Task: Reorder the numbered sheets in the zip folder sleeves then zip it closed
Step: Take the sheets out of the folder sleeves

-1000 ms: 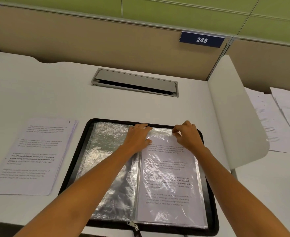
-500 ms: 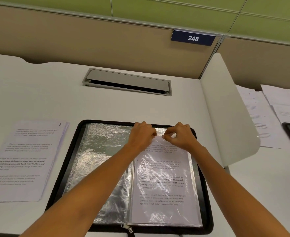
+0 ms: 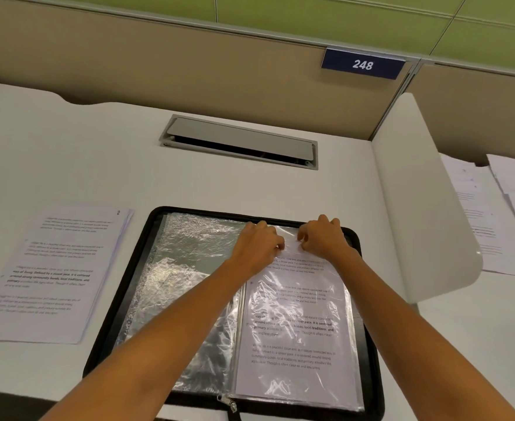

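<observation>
— Where is our grip?
— Left hand (image 3: 259, 244) and right hand (image 3: 321, 238), fingers curled, pinch the right sleeve's (image 3: 349, 329) far mouth; its sheet (image 3: 295, 338) runs lengthwise toward us, inside the open zip folder (image 3: 371, 344).

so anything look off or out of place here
Nothing spilled or torn. The left sleeve looks crinkled and empty, and a loose stack of sheets, top one marked 2, lies on the desk left of the open zip folder. The left hand and right hand pinch the top edge of the right sleeve.
</observation>
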The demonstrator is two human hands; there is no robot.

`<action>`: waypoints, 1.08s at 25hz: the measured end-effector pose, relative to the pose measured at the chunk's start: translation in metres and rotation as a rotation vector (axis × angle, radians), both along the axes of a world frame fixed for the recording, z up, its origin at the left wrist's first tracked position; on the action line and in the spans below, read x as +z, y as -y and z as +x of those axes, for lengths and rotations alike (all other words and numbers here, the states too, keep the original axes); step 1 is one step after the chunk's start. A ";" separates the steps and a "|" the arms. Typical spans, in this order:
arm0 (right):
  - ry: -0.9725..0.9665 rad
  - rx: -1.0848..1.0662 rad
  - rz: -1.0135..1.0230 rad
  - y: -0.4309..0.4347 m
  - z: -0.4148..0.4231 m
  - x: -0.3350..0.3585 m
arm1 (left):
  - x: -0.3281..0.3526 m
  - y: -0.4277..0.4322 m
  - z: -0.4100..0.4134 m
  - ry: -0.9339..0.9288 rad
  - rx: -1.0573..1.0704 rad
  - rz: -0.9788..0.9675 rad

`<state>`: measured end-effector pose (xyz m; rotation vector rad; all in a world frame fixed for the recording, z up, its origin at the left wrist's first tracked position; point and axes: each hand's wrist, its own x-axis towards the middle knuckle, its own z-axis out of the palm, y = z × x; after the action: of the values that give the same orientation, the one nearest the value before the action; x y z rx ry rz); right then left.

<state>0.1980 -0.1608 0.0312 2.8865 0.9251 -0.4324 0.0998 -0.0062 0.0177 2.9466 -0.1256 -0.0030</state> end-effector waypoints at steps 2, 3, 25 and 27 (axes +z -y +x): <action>-0.018 0.004 -0.009 0.001 0.000 -0.001 | -0.001 0.000 0.000 0.007 0.000 -0.015; -0.029 0.002 -0.005 0.001 0.001 0.000 | -0.001 0.000 0.001 0.012 0.001 -0.022; -0.107 -0.173 0.521 -0.011 0.070 0.019 | -0.006 -0.029 0.054 -0.159 0.689 -0.792; -0.192 -0.229 0.637 -0.009 0.072 0.022 | -0.006 -0.033 0.060 -0.185 0.747 -0.941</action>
<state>0.2698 -0.1522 0.0532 3.6095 0.8876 -0.5169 0.1602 0.0271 0.0117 1.8886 0.7710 -0.0838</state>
